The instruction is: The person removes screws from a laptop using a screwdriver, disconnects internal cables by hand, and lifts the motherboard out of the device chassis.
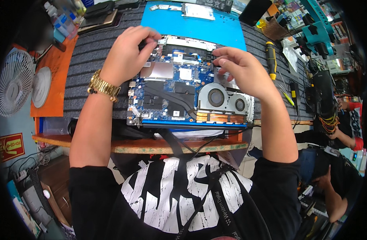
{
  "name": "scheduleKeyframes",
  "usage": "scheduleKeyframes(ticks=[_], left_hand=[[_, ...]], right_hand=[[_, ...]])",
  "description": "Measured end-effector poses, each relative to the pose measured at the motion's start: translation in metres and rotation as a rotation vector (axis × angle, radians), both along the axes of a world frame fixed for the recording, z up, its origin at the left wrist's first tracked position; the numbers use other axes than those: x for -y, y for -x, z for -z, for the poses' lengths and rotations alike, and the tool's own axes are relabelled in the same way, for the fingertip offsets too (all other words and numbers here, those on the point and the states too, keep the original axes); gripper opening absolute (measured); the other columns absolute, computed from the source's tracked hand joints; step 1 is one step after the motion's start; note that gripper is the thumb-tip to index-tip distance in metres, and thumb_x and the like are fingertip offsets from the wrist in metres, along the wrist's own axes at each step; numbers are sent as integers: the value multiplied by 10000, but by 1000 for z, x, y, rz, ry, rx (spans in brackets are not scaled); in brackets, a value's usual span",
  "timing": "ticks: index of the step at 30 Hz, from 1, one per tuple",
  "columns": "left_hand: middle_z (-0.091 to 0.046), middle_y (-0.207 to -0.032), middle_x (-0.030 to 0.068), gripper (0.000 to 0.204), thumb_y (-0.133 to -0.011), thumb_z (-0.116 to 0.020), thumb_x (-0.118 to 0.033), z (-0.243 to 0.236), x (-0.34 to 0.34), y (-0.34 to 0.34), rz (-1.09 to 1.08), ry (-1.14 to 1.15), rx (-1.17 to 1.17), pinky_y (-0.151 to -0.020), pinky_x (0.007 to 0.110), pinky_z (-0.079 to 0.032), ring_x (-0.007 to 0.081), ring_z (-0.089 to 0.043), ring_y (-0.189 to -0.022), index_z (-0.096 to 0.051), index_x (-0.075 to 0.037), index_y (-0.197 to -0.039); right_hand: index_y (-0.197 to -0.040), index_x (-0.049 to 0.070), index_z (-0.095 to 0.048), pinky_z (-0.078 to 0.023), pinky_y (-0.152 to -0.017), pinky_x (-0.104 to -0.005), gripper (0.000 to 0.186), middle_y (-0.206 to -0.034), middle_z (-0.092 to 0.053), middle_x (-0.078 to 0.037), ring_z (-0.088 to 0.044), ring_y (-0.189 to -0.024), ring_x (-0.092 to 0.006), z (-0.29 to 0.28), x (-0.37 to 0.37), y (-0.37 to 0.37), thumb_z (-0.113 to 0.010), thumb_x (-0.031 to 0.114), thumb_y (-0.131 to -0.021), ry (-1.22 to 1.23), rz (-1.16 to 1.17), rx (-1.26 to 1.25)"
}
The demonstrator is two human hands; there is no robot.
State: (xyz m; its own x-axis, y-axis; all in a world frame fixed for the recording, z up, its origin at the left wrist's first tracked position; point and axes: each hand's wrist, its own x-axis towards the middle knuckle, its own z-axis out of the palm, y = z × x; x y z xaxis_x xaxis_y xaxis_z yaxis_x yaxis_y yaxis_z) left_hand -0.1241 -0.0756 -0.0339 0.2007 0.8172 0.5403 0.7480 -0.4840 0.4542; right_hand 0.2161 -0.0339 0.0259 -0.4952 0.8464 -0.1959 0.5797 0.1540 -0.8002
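An opened laptop base [163, 90] lies in front of me, its blue circuit board showing. Two round fans [217, 98] and copper heat pipes [221, 117] sit at its near right. At the far left corner is my left hand [129, 50], with thumb and fingers curled toward each other; whatever lies between the fingertips is too small to make out. My right hand [247, 72] hovers over the right edge, fingers bent and apart, fingertips close to the far right corner. A white strip [187, 42] runs along the laptop's far edge between both hands.
A blue mat [163, 20] with small parts lies beyond the laptop. A yellow-black screwdriver [270, 60] rests on the ribbed grey mat [91, 48] at right. A white fan [15, 78] stands left, stacked devices [99, 20] behind. Another person's arm [335, 196] shows at far right.
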Motion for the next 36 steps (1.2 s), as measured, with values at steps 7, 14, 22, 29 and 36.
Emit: scheduleKeyframes(ticks=[7, 14, 22, 29, 36], left_hand=[[-768, -989, 63, 220, -1044, -776, -119, 5, -1, 3, -47, 106, 106, -881, 327, -594, 165, -733, -966, -799, -12, -1234], [-752, -1118, 42, 247, -1072, -781, -129, 11, -4, 3, -59, 274, 355, -933, 281, -618, 96, -701, -1031, -779, 15, -1274], [-802, -988, 47, 247, -1020, -795, -257, 23, -11, 5, -16, 87, 408, -722, 327, -531, 162, -708, -847, -842, -72, -1178], [-798, -1032, 59, 234, -1046, -773, -253, 18, -9, 5, 4, 126, 402, -742, 335, -547, 174, -725, -886, -838, -66, -1171], [-737, -1120, 67, 214, -1099, -735, -214, 3, 3, 7, 143, 177, 60, -928, 353, -565, 200, -697, -1059, -807, -23, -1164]], right_hand=[[-1524, -26, -638, -595, -816, -337, 526, -1161, -797, -132, -758, -970, -185, -5, 12, 0, -706, 252, -1082, 161, 108, -75], [-1519, 6, -634, -566, -791, -287, 485, -1266, -792, -160, -773, -1006, -176, -12, 11, -9, -662, 287, -1126, 415, 235, -273], [-1459, 20, -641, -553, -729, -272, 436, -1207, -792, -145, -743, -919, -140, -13, 5, -9, -668, 304, -1129, 468, 247, -302], [-1368, 24, -670, -530, -689, -252, 407, -1155, -785, -115, -728, -869, -115, -19, 5, -13, -729, 325, -1100, 445, 234, -354], [-1355, 14, -681, -525, -674, -248, 388, -1145, -783, -103, -702, -846, -102, -10, -1, -10, -746, 294, -1095, 473, 238, -319]])
